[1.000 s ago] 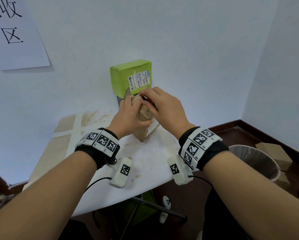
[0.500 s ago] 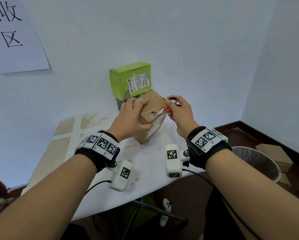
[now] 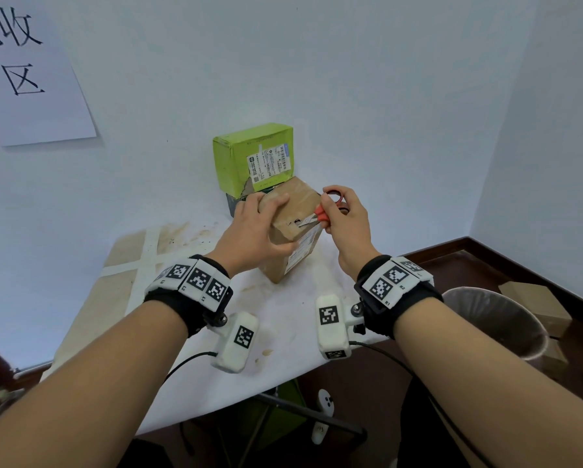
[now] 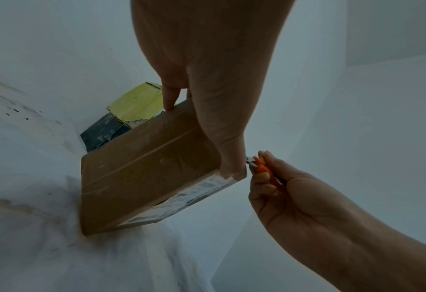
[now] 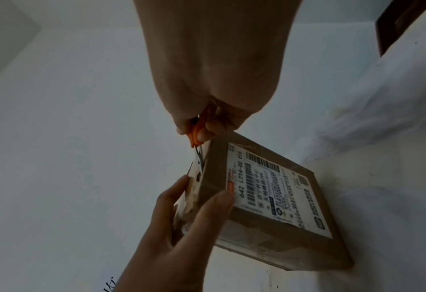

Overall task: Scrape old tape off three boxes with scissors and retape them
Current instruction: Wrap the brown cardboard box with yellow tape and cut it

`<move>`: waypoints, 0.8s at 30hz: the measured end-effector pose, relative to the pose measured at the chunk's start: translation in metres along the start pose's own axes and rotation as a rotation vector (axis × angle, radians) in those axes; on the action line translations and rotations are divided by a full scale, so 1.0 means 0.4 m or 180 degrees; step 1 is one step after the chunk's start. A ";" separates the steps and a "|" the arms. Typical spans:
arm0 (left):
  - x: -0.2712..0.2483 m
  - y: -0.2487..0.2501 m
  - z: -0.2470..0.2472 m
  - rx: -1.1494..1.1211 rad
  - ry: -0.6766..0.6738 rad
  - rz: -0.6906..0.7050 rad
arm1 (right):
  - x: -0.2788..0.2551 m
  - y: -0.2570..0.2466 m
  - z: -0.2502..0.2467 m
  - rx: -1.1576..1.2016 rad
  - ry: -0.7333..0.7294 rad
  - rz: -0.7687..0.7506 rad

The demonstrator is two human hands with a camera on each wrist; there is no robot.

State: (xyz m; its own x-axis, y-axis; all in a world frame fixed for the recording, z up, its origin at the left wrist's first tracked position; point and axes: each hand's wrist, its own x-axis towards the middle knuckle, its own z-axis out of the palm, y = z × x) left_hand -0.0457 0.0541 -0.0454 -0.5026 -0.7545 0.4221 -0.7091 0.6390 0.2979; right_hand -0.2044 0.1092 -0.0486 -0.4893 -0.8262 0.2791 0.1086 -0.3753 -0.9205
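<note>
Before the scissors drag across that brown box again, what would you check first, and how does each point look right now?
1. Brown box held steady: ok. The left hand grips its top edge, and it stands tilted on one edge on the table.
2. Scissors firmly held: ok. The right hand grips the orange handles.
3. Blade tip on the box's top face: ok in the head view.
4. Left fingers clear of the blade: not ok. The left thumb lies close to it.
5. Old tape all removed: cannot tell.
6. Green box out of the way: ok, behind by the wall.
</note>
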 end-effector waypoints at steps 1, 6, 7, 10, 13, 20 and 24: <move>-0.001 -0.001 0.001 -0.0012 0.0009 0.0005 | 0.000 0.000 0.003 -0.0016 -0.0045 -0.0003; -0.004 -0.008 0.000 -0.0103 0.0026 -0.0007 | 0.007 0.000 0.010 -0.0012 -0.0153 0.0106; -0.004 -0.010 0.000 -0.0123 0.0032 -0.0013 | 0.009 0.000 0.011 0.0026 -0.0154 0.0134; -0.004 -0.013 0.000 -0.0162 0.0040 -0.0012 | 0.011 0.001 0.014 0.0153 -0.0127 0.0187; -0.003 -0.019 0.000 -0.0201 0.0035 -0.0003 | 0.007 0.003 0.016 0.0233 -0.0120 0.0191; -0.005 -0.019 -0.003 -0.0267 0.0028 -0.0023 | 0.006 0.014 0.015 0.0447 -0.0162 0.0245; -0.006 -0.021 -0.003 -0.0277 0.0057 0.0002 | 0.006 0.019 0.013 0.0626 -0.0238 0.0295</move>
State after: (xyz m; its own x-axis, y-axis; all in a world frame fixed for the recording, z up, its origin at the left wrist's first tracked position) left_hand -0.0379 0.0506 -0.0479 -0.4936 -0.7517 0.4374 -0.6628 0.6508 0.3704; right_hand -0.2000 0.1023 -0.0537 -0.4048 -0.8870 0.2220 0.3202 -0.3649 -0.8742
